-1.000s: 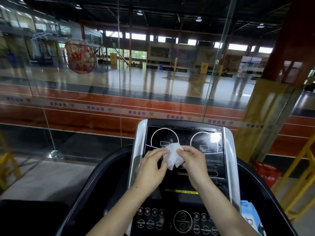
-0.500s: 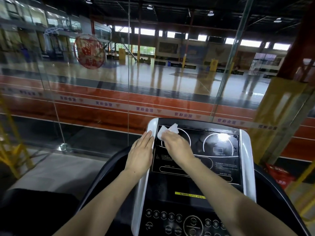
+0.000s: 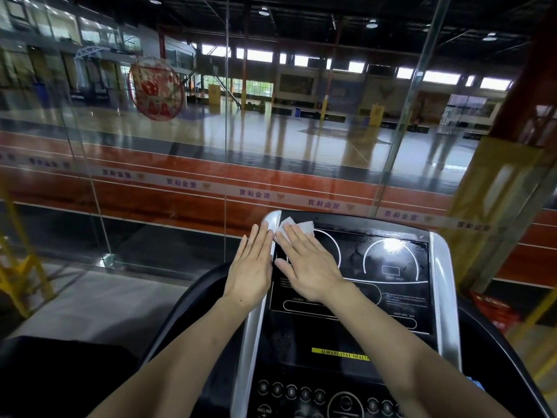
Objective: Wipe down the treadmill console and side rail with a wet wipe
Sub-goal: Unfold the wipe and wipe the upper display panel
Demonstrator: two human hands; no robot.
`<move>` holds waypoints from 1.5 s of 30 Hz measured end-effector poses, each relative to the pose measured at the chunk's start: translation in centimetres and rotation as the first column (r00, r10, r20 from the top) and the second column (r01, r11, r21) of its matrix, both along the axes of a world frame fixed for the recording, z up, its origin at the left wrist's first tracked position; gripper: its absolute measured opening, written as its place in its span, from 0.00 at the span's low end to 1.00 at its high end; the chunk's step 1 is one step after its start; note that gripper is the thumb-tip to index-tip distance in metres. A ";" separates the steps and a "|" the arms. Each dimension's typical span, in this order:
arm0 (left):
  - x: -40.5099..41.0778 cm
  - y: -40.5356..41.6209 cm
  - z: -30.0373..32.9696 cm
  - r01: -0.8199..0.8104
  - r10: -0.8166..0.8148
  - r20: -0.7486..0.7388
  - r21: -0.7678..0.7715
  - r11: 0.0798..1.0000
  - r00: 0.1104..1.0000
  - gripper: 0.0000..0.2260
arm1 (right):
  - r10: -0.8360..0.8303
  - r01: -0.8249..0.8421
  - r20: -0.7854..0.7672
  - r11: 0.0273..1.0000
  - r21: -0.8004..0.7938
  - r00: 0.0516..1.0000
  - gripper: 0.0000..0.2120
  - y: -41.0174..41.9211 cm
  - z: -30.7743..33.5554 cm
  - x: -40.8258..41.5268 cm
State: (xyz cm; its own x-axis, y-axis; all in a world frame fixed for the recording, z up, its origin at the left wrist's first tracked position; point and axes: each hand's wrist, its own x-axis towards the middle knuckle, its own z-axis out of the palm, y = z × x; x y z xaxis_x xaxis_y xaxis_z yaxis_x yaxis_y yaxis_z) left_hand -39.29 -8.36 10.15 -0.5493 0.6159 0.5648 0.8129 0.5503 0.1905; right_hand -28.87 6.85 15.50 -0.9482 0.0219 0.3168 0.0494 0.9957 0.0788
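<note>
The treadmill console (image 3: 391,291) is a glossy black panel with silver side trims and white dial outlines. My right hand (image 3: 310,268) lies flat on its upper left corner, pressing a white wet wipe (image 3: 297,227) against the screen; the wipe sticks out beyond my fingertips. My left hand (image 3: 251,268) rests flat, fingers together, on the left silver trim (image 3: 250,342) beside it, holding nothing. The black curved side rail (image 3: 177,321) runs down the left of the console.
A glass wall (image 3: 180,146) stands just beyond the console, with a sports hall behind it. Round buttons (image 3: 289,390) fill the lower console. A yellow frame (image 3: 18,276) stands at the left, a red crate (image 3: 494,312) and yellow pillar at the right.
Both hands held the wipe over the console's middle; then my right hand carried it to the upper left corner and flattened on it, while my left hand moved onto the left trim.
</note>
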 end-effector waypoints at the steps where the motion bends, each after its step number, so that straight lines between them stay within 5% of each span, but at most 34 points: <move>1: 0.0 0.0 -0.1 -0.017 0.016 -0.018 -0.012 1.000 1.000 0.27 | -0.004 0.004 0.000 1.000 0.008 1.000 0.32 0.1 -0.1 -0.1; 8: 0.4 0.2 0.2 -0.049 0.045 -0.051 -0.067 0.997 0.998 0.30 | -0.146 0.145 -0.067 0.989 -0.018 0.987 0.34 3.8 -1.3 3.8; 15: 0.7 0.7 -0.5 -0.086 0.086 -0.046 -0.012 0.996 0.995 0.29 | -0.039 0.037 -0.064 0.998 -0.042 0.997 0.35 -0.2 -0.4 0.2; 24: 1.8 0.9 0.9 -0.122 0.115 -0.088 -0.086 0.989 0.990 0.29 | -0.334 0.298 -0.141 0.927 -0.226 0.932 0.34 6.2 -2.3 7.4; 33: 2.8 1.8 1.3 -0.081 0.067 -0.118 -0.114 0.990 0.991 0.29 | -0.183 0.167 -0.115 0.976 -0.139 0.976 0.33 2.7 -1.7 3.6; 41: 5.0 5.5 2.6 -0.027 -0.002 -0.157 -0.185 0.982 0.988 0.29 | -0.528 0.469 -0.191 0.837 -0.282 0.827 0.36 11.8 -2.7 11.8; 45: 5.5 6.3 3.2 -0.005 -0.025 -0.158 -0.187 0.982 0.987 0.29 | -0.435 0.351 -0.188 0.865 -0.359 0.880 0.36 7.9 -1.8 9.0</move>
State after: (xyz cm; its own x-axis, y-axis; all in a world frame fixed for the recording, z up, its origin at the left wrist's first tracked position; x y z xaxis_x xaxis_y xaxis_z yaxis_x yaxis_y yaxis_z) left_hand -33.76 -2.02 13.40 -0.4547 0.7237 0.5191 0.8303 0.5553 -0.0471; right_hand -19.86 14.76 13.68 -0.7261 0.5110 0.4601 0.4181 0.8593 -0.2945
